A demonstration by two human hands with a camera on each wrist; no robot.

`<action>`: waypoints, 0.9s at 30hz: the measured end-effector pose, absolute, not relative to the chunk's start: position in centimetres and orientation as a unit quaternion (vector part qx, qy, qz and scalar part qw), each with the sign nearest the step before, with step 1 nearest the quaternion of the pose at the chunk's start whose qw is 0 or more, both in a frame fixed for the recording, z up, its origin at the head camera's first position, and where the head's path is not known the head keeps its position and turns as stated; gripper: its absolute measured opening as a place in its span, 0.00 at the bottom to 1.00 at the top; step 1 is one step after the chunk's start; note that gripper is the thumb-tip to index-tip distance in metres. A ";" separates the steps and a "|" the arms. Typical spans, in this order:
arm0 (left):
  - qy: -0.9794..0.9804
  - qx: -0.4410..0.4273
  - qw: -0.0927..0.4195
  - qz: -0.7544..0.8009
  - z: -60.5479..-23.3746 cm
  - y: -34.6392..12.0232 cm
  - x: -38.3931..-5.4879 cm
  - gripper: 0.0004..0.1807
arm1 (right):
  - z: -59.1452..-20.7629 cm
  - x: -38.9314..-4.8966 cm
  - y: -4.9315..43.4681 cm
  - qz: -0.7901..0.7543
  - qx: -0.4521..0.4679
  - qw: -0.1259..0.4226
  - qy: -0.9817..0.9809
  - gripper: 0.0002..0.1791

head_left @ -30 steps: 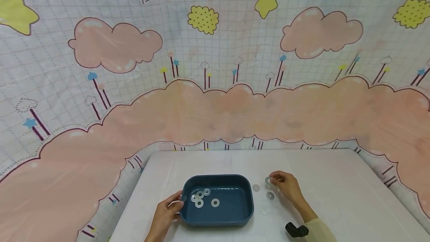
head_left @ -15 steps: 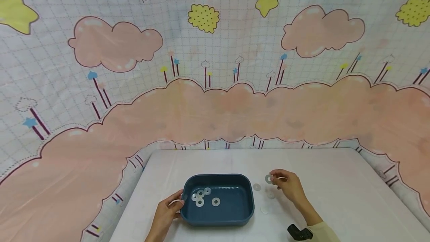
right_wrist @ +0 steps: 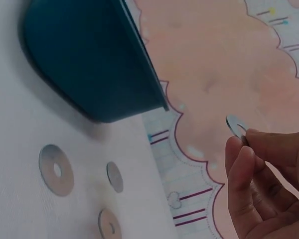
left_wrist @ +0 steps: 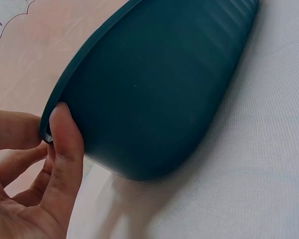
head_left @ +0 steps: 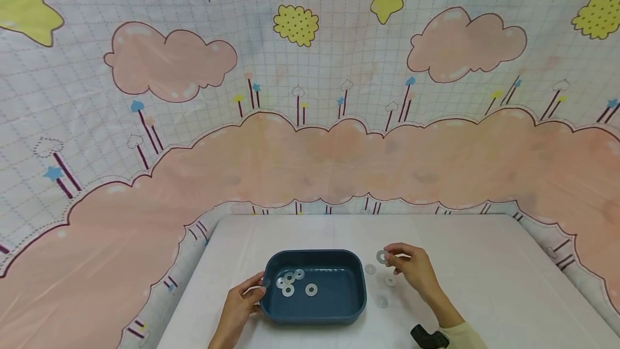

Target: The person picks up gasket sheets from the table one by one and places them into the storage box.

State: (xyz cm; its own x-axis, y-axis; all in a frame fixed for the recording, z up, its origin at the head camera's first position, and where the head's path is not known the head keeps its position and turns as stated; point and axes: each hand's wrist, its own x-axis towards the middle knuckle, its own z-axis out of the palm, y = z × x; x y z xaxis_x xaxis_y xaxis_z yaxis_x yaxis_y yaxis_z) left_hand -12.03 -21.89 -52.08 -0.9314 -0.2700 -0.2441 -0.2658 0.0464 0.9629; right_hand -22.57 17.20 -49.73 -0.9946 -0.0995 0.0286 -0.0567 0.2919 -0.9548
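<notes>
A flat metal washer is pinched between the thumb and fingertips of my right hand, raised over the table to the right of the bin. In the right wrist view the held washer stands tilted at the fingertips. My left hand grips the left end of a dark blue rectangular bin, its thumb and fingers pinching the rim in the left wrist view. Inside the bin, toward the left, lie several washers. Three more, among them a washer nearest the right wrist camera, lie flat on the table beside the bin.
The white tabletop spreads around the bin and ends at a printed cloth backdrop with clouds and stars. A black device sits on the right wrist, by the pale sleeve.
My right hand has lifted slightly and moved a little left toward the bin with the washer. The left hand and the bin stay where they were.
</notes>
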 end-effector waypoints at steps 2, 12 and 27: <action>-0.723 0.185 0.002 -0.666 -52.1 -21.9 -12.0 0.26 | -49.5 -22.4 17.0 -0.596 -0.050 0.018 0.801 0.10; -0.718 0.185 0.003 -0.671 -52.2 -21.9 -12.0 0.26 | -48.0 -21.9 15.5 -0.621 -0.068 0.019 0.780 0.11; -0.717 0.181 0.003 -0.673 -52.1 -21.8 -12.2 0.26 | -47.7 -21.0 11.9 -0.650 -0.072 0.054 0.755 0.10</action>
State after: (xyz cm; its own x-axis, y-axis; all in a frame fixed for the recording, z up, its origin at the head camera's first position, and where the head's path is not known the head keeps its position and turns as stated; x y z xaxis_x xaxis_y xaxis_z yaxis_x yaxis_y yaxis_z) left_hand -12.19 -21.82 -52.15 -0.9343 -0.2636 -0.2400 -0.2561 0.0279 0.9662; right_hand -20.96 11.91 -47.72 -0.9839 -0.1784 0.0126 -0.0391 0.1455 -0.9886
